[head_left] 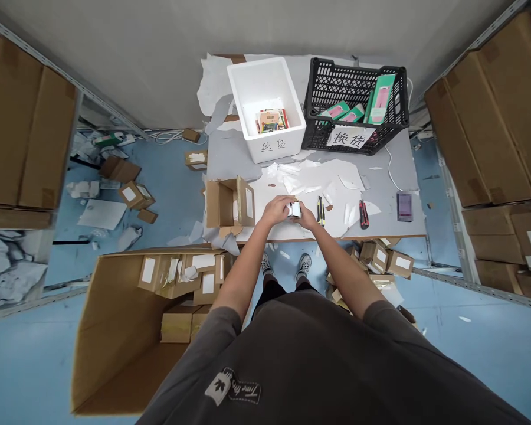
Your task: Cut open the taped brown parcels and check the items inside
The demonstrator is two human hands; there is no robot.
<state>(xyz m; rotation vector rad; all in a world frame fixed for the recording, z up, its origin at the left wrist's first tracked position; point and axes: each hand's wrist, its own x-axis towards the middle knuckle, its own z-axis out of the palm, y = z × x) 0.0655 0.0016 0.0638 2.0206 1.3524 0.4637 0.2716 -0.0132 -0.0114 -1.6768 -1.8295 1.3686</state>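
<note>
Over the front part of the table, my left hand (pixel 278 209) and my right hand (pixel 307 218) hold a small white box (pixel 294 209) between them. Fingers of both hands close on its sides; what is printed on it is too small to read. Just right of my right hand lies a yellow and black utility knife (pixel 321 211). Farther right is a red and black utility knife (pixel 363 214). An opened cardboard box (pixel 230 203) stands to the left of my left hand, its open side showing a bare interior.
A white bin (pixel 277 144) with small packets and a black crate (pixel 356 139) with green and pink boxes stand at the back. Paper scraps (pixel 292 177) litter the table; a phone-like purple rectangle (pixel 404 207) lies right. A large carton (pixel 115 330) of parcels stands at lower left.
</note>
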